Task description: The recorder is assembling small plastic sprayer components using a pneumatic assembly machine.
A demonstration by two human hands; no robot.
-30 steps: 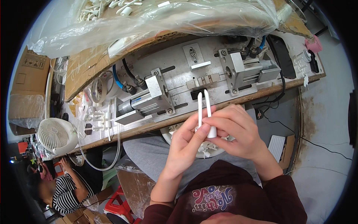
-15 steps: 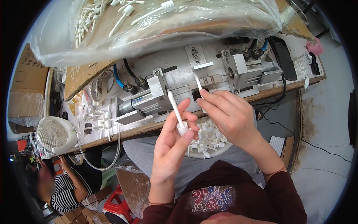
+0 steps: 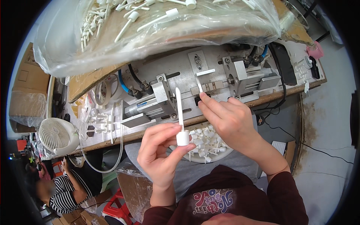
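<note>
My left hand [image 3: 159,155] is closed on a white applicator wand by its short round cap [image 3: 182,138]. Its white stem [image 3: 180,110] points up and away, in front of the left air cylinder [image 3: 152,103]. At the middle of the metal fixture, my right hand [image 3: 228,118] pinches the near end of another slim white wand [image 3: 199,84]. That wand reaches past a small metal block [image 3: 213,86], below an upright stop plate [image 3: 205,72]. My right fingertips hide its near end.
A second air cylinder [image 3: 249,77] faces the first from the right. A round tub [image 3: 224,153] of white capped pieces rests on my lap. More wands lie on plastic-covered cardboard [image 3: 150,37] above the bench. A fan [image 3: 59,135] stands left; a striped-shirted person [image 3: 69,191] sits beyond.
My left hand has moved left and slightly down, turning its wand more upright with the cap side facing me. The right hand has shifted slightly, its wand still at the fixture.
</note>
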